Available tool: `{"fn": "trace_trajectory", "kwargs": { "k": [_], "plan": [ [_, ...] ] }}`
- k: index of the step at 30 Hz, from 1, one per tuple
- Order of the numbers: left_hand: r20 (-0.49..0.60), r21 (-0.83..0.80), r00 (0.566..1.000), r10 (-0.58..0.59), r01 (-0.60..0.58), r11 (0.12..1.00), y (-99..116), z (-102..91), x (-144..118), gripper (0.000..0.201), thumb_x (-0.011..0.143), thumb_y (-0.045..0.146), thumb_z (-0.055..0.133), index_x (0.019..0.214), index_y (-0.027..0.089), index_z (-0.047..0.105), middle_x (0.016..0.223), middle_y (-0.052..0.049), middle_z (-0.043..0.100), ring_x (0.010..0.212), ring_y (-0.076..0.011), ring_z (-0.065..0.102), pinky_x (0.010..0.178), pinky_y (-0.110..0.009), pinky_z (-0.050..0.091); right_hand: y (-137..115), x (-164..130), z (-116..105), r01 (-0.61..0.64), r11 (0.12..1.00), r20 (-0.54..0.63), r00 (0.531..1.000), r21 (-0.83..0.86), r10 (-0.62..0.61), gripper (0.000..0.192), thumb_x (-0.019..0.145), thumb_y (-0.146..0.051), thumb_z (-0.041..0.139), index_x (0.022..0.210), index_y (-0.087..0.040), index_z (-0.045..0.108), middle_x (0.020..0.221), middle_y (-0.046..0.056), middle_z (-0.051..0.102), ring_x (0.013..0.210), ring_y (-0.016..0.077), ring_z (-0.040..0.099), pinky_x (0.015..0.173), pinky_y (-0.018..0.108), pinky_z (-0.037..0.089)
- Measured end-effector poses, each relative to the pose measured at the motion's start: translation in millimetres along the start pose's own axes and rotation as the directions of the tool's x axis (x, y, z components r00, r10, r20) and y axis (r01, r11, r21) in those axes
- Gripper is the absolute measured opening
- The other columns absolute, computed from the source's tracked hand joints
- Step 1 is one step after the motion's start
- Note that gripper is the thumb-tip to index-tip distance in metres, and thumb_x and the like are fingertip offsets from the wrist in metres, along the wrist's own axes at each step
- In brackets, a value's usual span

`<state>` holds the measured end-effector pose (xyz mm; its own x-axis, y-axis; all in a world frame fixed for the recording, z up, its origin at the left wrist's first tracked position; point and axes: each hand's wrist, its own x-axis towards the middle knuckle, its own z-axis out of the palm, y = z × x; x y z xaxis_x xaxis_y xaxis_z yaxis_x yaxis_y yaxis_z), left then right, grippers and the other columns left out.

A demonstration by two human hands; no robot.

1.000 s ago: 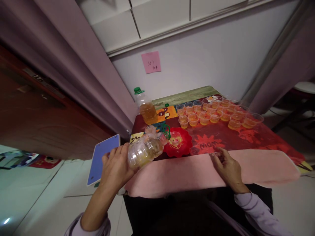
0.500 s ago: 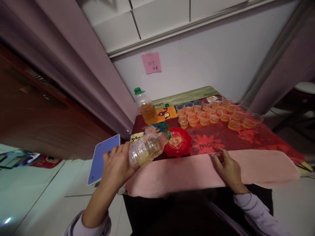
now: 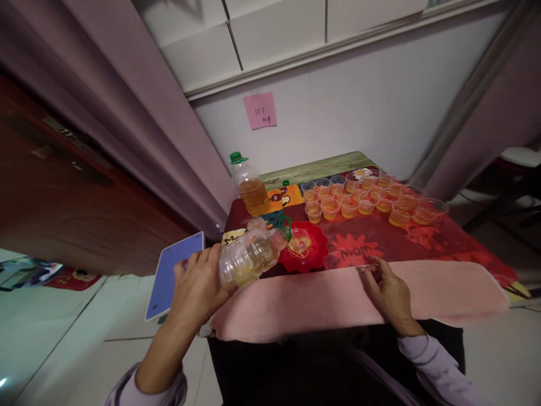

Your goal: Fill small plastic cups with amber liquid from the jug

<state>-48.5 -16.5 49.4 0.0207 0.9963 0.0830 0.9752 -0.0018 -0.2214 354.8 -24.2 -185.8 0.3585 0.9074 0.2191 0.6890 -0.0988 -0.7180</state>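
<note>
A clear ribbed plastic bottle (image 3: 247,258) is held tipped nearly on its side, a little yellow liquid pooled along its lower wall. Its mouth is pointed at a small clear cup (image 3: 299,239), which is set upright in the middle of a red scalloped plate (image 3: 315,256) on the table.

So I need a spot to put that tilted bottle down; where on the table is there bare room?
The free patch is the red cloth between the red plate, the rows of cups and the pink towel. The far right part is crowded with cups. The left hand grips the tilted bottle; the right hand rests on the towel.
</note>
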Motion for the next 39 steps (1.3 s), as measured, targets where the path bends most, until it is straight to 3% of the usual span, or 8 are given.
{"fn": "trace_trajectory", "kwargs": {
  "k": [7,19,28,39],
  "plan": [
    [0.012,-0.021,1.0,-0.003,0.003,1.0,0.7,-0.7,0.0,0.076,0.088,0.049,0.075,0.152,0.012,0.06,0.144,-0.025,0.074,0.13,-0.0464,0.068,0.108,-0.063,0.05,-0.3,-0.2,0.3,-0.001,1.0,-0.007,1.0,-0.002,0.001,0.06,0.103,-0.067,0.056,0.136,-0.021,0.074,0.09,0.007,0.085,0.075,0.029,0.081,0.065,0.035,0.053],
    [-0.013,-0.019,1.0,-0.001,0.001,1.0,3.1,-1.5,0.0,0.071,0.086,0.039,0.078,0.151,0.014,0.063,0.142,-0.024,0.075,0.13,-0.047,0.069,0.11,-0.063,0.049,0.1,-0.5,0.4,-0.014,1.0,0.006,1.0,0.002,0.014,0.061,0.102,-0.068,0.055,0.137,-0.021,0.073,0.089,0.006,0.084,0.074,0.029,0.08,0.065,0.035,0.053],
    [-0.049,0.006,0.998,0.027,-0.027,1.0,0.1,-1.6,-0.8,0.067,0.084,0.043,0.078,0.143,0.014,0.067,0.136,-0.023,0.077,0.125,-0.0468,0.071,0.101,-0.061,0.053,-1.5,-0.8,0.3,-0.033,0.999,0.011,0.999,-0.002,0.033,0.063,0.101,-0.069,0.055,0.137,-0.021,0.073,0.089,0.005,0.084,0.074,0.0285,0.08,0.066,0.035,0.052],
    [-0.048,0.005,0.999,0.018,-0.018,1.0,0.8,-3.5,0.5,0.073,0.088,0.049,0.074,0.149,0.011,0.063,0.143,-0.026,0.075,0.129,-0.0479,0.07,0.102,-0.063,0.051,0.0,-0.4,0.9,-0.013,1.0,0.0,1.0,0.023,0.013,0.064,0.1,-0.07,0.056,0.135,-0.02,0.074,0.09,0.007,0.084,0.072,0.0277,0.079,0.064,0.034,0.052]
  ]
}}
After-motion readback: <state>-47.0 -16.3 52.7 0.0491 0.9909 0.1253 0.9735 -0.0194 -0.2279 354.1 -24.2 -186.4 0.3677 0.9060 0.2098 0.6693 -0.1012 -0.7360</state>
